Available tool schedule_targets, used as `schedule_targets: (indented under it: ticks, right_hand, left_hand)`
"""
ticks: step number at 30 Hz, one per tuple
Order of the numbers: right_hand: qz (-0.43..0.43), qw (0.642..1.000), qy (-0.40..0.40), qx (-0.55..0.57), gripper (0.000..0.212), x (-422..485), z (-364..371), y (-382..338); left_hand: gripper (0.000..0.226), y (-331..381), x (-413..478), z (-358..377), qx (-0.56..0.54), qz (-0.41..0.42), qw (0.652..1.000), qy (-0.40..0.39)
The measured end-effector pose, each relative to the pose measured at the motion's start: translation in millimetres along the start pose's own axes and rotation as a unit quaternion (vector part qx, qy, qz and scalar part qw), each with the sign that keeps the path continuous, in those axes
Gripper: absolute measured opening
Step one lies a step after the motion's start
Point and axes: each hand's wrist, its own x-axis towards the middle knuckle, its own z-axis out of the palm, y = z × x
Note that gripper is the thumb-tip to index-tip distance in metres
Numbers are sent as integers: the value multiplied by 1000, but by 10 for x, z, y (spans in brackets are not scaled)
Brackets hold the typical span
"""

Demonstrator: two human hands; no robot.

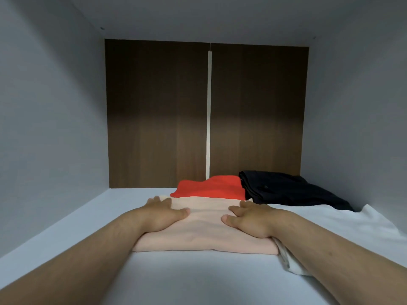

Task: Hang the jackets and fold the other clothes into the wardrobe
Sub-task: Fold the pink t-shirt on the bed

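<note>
Over on the left, the left hand (164, 213) reaches along the wardrobe shelf (66, 230), fingers flat and spread, pressing on the folded pale pink garment (202, 236). It grips nothing, just palm on cloth. The pink piece sits mid-shelf, its far edge touching a folded red garment (211, 189) behind it. Now the right hand (251, 219): flat on the same pink fold, fingers straight, pinching nothing. Further right, a folded dark garment (286, 190) lies at the back, with a white garment (330, 223) in front of it. Four pieces look shelved. There's no jacket or rail in view, so I can't judge the hanging.
</note>
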Motion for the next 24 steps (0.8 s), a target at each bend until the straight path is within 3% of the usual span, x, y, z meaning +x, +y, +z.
schedule_targets:
  ticks: [5,8,12,14,18,24]
  right_hand:
    - [-19,999,18,38,79,-11,-38,9]
    - [-12,1000,-15,13,84,-30,-56,17]
    - [-4,999,-38,-21,88,-21,-56,12]
    - [-3,999,-36,-25,89,-23,-61,14]
    - [1,999,-36,-31,90,-1,-44,17]
    - [3,999,-37,-26,90,29,-33,37]
  left_hand:
    - [91,-21,-42,19,-45,-10,999,-25]
    - [93,10,-70,31,-56,-11,998,-33]
    - [94,58,-115,-10,7,-8,1000,-12]
    - [93,97,-139,-22,28,39,999,10]
    - [91,159,-177,-5,57,87,993,-63]
    - [99,176,-148,13,70,74,992,-69]
